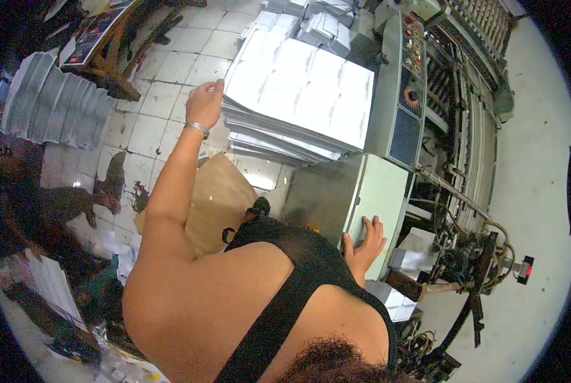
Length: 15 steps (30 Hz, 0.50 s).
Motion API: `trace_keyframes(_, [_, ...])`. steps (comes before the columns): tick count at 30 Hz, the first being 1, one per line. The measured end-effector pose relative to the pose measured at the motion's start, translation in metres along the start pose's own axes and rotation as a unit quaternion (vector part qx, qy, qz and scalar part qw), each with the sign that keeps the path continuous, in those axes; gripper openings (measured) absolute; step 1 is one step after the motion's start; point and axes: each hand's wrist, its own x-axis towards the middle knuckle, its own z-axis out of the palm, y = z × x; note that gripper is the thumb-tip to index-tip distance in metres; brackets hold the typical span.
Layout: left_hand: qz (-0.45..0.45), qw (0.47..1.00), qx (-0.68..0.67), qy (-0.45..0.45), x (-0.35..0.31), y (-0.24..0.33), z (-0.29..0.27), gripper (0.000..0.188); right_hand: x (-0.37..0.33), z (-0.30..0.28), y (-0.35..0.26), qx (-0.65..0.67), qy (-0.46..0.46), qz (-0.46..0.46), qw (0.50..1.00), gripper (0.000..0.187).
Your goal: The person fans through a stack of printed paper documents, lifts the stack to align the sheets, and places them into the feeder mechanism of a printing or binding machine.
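Observation:
A tall stack of large printed paper sheets (298, 83) stands in front of me, its lower layers uneven. At its near left corner is my left hand (205, 104), fingers stretched out and fingertips against the edge of the sheets. A metal bracelet circles that wrist. My right hand (367, 246) rests with spread fingers on the pale green top of a metal cabinet (382, 191), holding nothing. The cabinet stands just nearer than the stack, on its right side.
A machine with rollers and rails (464, 108) runs along the right, with a control panel (410, 96) beside the stack. Brown paper (215, 198) lies on the tiled floor (164, 108). Grey paper piles (55, 102) and a wooden stand (106, 57) are at left; another person's foot (108, 200) shows nearby.

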Motion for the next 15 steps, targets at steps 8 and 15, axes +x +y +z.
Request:
trace_keyframes(8, [-0.250,0.731,-0.624,0.117,-0.013,0.044,0.060,0.075,0.001,0.003,0.005,-0.005,-0.001,0.007,1.000,0.061])
trace_keyframes(15, [-0.078,0.800,-0.573,0.161,-0.017,0.028,0.102,0.036,0.004,-0.003,0.007,0.035,0.016,-0.011,0.999,0.057])
